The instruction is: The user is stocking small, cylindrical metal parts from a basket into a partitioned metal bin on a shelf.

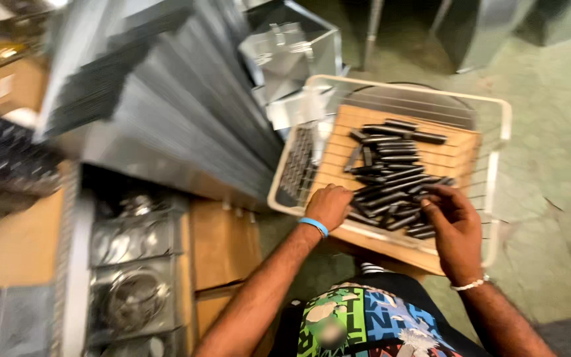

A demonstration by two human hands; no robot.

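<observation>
While I watched from the head camera, these were my notes on the moment:

Left hand: my left hand (pixel 328 206) was curled into a loose fist, knuckles down on the near-left edge of the pile; whether it enclosed a piece I could not tell. A blue wristband (pixel 314 226) sat just behind it.

Right hand: my right hand (pixel 453 221) had its fingers bent and pressed onto the near-right edge of the same pile, fingertips touching the topmost pieces; no single piece was clearly pinched. A white bead bracelet (pixel 470 285) circled its wrist.

Dark metal strips (pixel 394 173): a jumbled heap of short, flat bars lay between and just beyond both hands, on a cardboard sheet (pixel 454 149).

Carrier: the cardboard rested in a pale wire basket (pixel 500 116), which reached past the hands on every side.

Handling, as I judged it: each strip looked stiff, thin and light, though heavy in a bunch; smooth faces probably slide on each other, and cut edges may be sharp. Best taken one at a time, pinched across the narrow width near mid-length.

Left of the left hand: stacked grey sheet metal (pixel 186 99), and nearer, round metal fittings (pixel 133 297) in a bin.
</observation>
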